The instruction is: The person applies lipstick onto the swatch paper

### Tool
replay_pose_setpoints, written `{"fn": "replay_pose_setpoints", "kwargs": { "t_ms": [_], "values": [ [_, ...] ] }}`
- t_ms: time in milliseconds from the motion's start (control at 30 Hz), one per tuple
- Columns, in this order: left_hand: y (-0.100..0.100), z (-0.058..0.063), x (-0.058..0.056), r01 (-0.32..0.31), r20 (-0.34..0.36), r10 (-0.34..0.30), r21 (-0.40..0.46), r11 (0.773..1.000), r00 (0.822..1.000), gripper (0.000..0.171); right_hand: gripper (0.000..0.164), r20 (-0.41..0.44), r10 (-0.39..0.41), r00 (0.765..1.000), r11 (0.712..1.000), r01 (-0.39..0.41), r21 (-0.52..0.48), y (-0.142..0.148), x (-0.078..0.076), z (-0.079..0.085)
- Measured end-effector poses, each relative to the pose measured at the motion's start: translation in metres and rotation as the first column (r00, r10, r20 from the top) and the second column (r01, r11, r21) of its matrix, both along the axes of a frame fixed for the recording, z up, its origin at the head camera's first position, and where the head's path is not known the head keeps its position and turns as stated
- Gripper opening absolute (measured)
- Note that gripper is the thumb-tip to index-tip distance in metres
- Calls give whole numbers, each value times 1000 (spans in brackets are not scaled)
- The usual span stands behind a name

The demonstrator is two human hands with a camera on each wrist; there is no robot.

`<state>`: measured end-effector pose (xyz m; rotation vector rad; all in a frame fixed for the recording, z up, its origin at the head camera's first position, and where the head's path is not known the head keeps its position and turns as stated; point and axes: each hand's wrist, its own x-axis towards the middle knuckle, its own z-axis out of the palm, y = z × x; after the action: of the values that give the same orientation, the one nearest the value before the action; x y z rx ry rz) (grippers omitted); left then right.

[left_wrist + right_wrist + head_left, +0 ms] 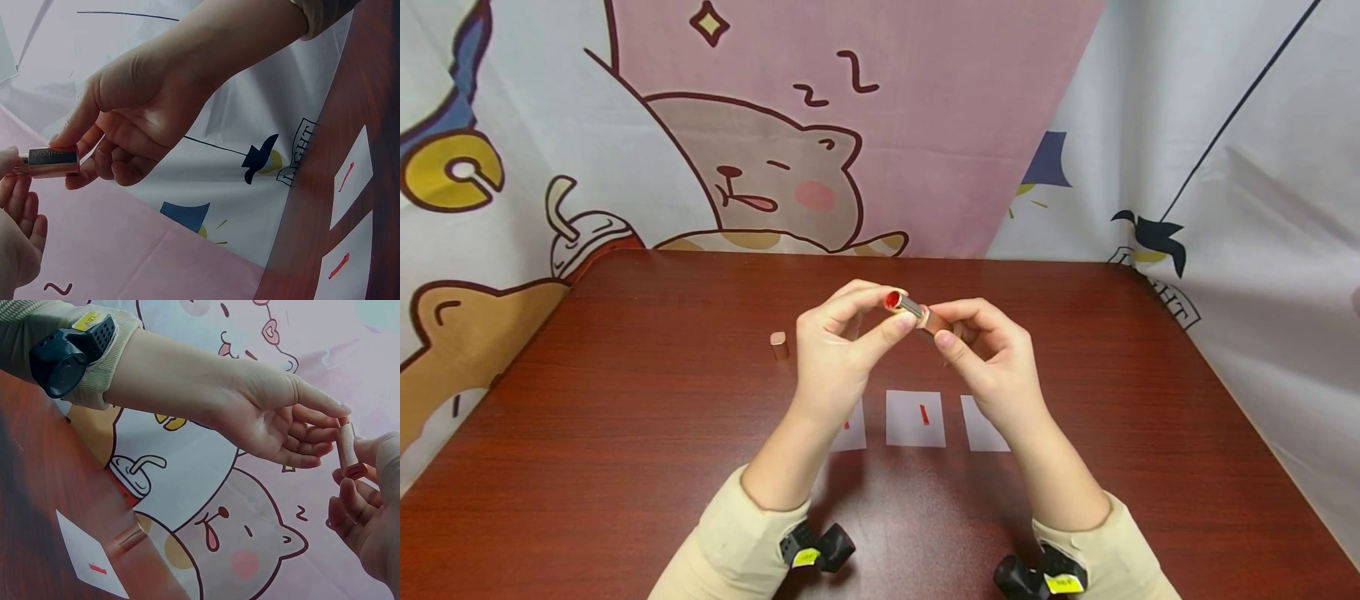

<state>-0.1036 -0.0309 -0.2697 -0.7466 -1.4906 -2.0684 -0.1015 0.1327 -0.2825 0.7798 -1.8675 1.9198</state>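
An uncapped lipstick (908, 307) with a red tip is held up between both hands, above the table. My left hand (835, 354) pinches its shiny metal tube near the red end, between thumb and forefinger. At the other end, my right hand (996, 362) grips the rose-gold base (55, 161), which bears lettering in the left wrist view. The lipstick cap (779, 346) stands on the table to the left of my left hand. Below the hands lie a middle white card (902, 421) with a red stroke and a right card (981, 425), partly hidden by my right hand.
A left white card (87, 553) with a red mark lies partly behind my left forearm in the head view. The brown table (662, 417) reaches back to a printed cartoon curtain (955, 125). Each sleeve carries a black wrist camera (820, 547).
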Motion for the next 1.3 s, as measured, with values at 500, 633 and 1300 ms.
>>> {"fn": "replay_pose_setpoints", "kwargs": {
  "t_ms": [500, 633, 1300],
  "values": [
    [0, -1, -1, -34, 10, 34, -25, 999, 999, 23, 23, -24, 10, 1000, 999, -11, -35, -1, -1, -2],
    [-1, -2, -1, -32, 6, 32, -25, 999, 999, 23, 21, -25, 10, 1000, 999, -11, -48, -1, -1, -2],
    [-1, -3, -1, 3, 44, -2, -9, 1000, 999, 22, 21, -48, 2, 999, 999, -4, -51, -1, -1, -3]
  ]
}}
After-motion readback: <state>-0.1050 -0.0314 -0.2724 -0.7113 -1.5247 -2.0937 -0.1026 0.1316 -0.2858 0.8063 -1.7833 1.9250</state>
